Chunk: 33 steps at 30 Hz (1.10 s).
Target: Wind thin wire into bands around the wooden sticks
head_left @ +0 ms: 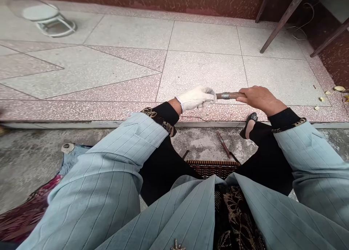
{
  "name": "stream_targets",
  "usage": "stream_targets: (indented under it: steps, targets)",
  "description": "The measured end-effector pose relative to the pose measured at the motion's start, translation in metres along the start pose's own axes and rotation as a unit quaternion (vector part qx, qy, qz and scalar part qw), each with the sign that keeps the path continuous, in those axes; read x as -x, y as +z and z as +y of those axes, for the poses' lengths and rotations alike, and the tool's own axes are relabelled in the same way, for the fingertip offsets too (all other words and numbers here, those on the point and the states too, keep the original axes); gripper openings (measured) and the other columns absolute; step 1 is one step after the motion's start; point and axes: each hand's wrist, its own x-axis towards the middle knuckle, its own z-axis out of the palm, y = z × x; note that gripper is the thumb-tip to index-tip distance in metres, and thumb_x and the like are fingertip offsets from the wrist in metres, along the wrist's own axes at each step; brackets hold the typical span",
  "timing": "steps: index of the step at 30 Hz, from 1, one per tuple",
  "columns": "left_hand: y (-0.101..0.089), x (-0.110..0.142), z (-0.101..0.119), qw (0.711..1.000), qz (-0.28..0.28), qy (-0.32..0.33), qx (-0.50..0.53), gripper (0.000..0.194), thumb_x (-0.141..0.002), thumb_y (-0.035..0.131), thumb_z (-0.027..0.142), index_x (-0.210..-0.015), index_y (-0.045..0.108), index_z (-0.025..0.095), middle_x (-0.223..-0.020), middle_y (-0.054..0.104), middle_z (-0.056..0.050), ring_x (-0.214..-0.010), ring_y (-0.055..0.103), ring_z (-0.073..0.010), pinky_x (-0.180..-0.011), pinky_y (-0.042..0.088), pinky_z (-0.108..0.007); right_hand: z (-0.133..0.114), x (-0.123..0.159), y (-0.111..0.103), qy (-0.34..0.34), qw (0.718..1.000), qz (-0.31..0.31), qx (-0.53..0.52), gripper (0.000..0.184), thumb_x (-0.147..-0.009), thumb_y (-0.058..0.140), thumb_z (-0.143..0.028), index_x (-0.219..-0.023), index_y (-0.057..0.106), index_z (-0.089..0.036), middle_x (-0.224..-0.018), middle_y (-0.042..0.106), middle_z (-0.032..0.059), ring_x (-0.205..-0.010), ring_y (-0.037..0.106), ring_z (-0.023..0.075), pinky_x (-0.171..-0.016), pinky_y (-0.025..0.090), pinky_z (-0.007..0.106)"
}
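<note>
My left hand [198, 97], in a white knitted glove, has its fingers closed round the left end of a short brown stick [235, 95]. Several turns of silvery wire [225, 96] are wound round the stick close to the glove. My bare right hand [259, 97] grips the stick's other end, with the thumb lying along it. Both hands hold it level above the tiled step, in front of my knees. Whatever part of the stick lies inside either hand is hidden.
A similar reddish-brown stick [224, 144] lies on the concrete between my feet, in front of the woven seat [212, 166]. The tiled step's edge [201, 124] runs across. A white stool [51, 19] stands far left, and table legs [280, 24] rise at back right.
</note>
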Motion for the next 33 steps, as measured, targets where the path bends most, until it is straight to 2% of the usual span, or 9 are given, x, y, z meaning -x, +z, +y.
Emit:
stream_targets:
  steps: [4,6,9,14,19,21,28,30,33]
  targets:
    - [0.005,0.000,0.005,0.998,0.002,0.002,0.063,0.021,-0.090,0.056,0.035,-0.097,0.064,0.018,-0.058,0.055,0.001,-0.045,0.045,-0.0077,-0.050,0.044,-0.026,-0.012,-0.004,0.011,0.007,0.999,0.035,0.022,0.032,-0.090,0.061,-0.051,-0.096,0.069,-0.022,-0.071,0.058,0.0062,-0.072,0.051,0.0202,-0.061,0.032,0.030]
    - [0.008,0.002,0.009,0.996,-0.005,-0.004,0.091,0.018,-0.089,0.057,0.033,-0.095,0.062,0.017,-0.058,0.055,0.001,-0.046,0.047,-0.0075,-0.050,0.044,-0.025,-0.014,-0.007,0.012,0.017,0.999,0.039,-0.022,0.032,-0.090,0.060,-0.051,-0.097,0.069,-0.021,-0.075,0.059,0.0067,-0.071,0.051,0.0194,-0.060,0.033,0.030]
    - [0.011,0.004,0.011,0.992,-0.010,0.006,0.127,0.015,-0.091,0.055,0.030,-0.094,0.060,0.016,-0.056,0.052,0.002,-0.044,0.045,-0.0064,-0.046,0.041,-0.022,-0.014,-0.009,0.007,0.044,0.989,0.022,-0.142,0.028,-0.090,0.061,-0.047,-0.091,0.067,-0.020,-0.071,0.058,0.0061,-0.062,0.048,0.0163,-0.053,0.034,0.029]
    - [0.010,0.005,0.007,0.989,-0.028,0.017,0.143,0.018,-0.093,0.054,0.031,-0.098,0.060,0.016,-0.055,0.050,0.003,-0.042,0.042,-0.0056,-0.043,0.040,-0.020,-0.017,-0.005,-0.003,0.074,0.923,-0.068,-0.370,0.027,-0.092,0.063,-0.043,-0.079,0.060,-0.020,-0.058,0.048,0.0008,-0.045,0.039,0.0097,-0.040,0.034,0.025]
    - [0.010,0.001,0.001,0.977,-0.060,0.017,0.205,0.013,-0.092,0.057,0.030,-0.090,0.058,0.017,-0.060,0.055,0.001,-0.048,0.049,-0.0071,-0.052,0.047,-0.023,-0.026,-0.002,0.000,0.093,0.852,-0.108,-0.503,0.029,-0.093,0.061,-0.049,-0.091,0.061,-0.020,-0.058,0.045,-0.0016,-0.043,0.037,0.0079,-0.035,0.033,0.022]
    - [0.010,0.001,-0.001,0.972,-0.063,0.026,0.223,0.013,-0.092,0.056,0.029,-0.091,0.059,0.017,-0.063,0.057,0.000,-0.052,0.054,-0.0083,-0.060,0.050,-0.025,-0.026,-0.004,-0.001,0.093,0.834,-0.113,-0.532,0.032,-0.092,0.061,-0.052,-0.093,0.061,-0.020,-0.058,0.044,-0.0022,-0.041,0.036,0.0073,-0.035,0.034,0.021]
    - [0.003,0.008,0.002,0.974,-0.080,0.079,0.195,0.020,-0.093,0.054,0.028,-0.104,0.063,0.013,-0.088,0.071,-0.012,-0.077,0.067,-0.0143,-0.079,0.053,-0.031,-0.011,-0.006,-0.009,0.097,0.823,-0.089,-0.552,0.034,-0.092,0.061,-0.052,-0.096,0.061,-0.019,-0.060,0.046,-0.0019,-0.042,0.035,0.0071,-0.035,0.034,0.021]
    - [0.002,0.009,0.004,0.978,-0.094,0.074,0.172,0.023,-0.093,0.054,0.029,-0.107,0.063,0.013,-0.090,0.072,-0.013,-0.076,0.068,-0.0146,-0.076,0.053,-0.031,-0.008,-0.005,-0.012,0.091,0.825,-0.084,-0.551,0.034,-0.092,0.060,-0.053,-0.098,0.060,-0.019,-0.060,0.046,-0.0022,-0.042,0.035,0.0072,-0.035,0.035,0.022]
    - [0.001,0.007,0.001,0.985,-0.086,0.070,0.130,0.025,-0.094,0.052,0.031,-0.108,0.063,0.013,-0.086,0.072,-0.011,-0.063,0.063,-0.0114,-0.065,0.050,-0.027,-0.006,-0.004,-0.016,0.088,0.829,-0.074,-0.547,0.035,-0.092,0.059,-0.054,-0.099,0.059,-0.019,-0.060,0.046,-0.0024,-0.042,0.035,0.0071,-0.035,0.034,0.021]
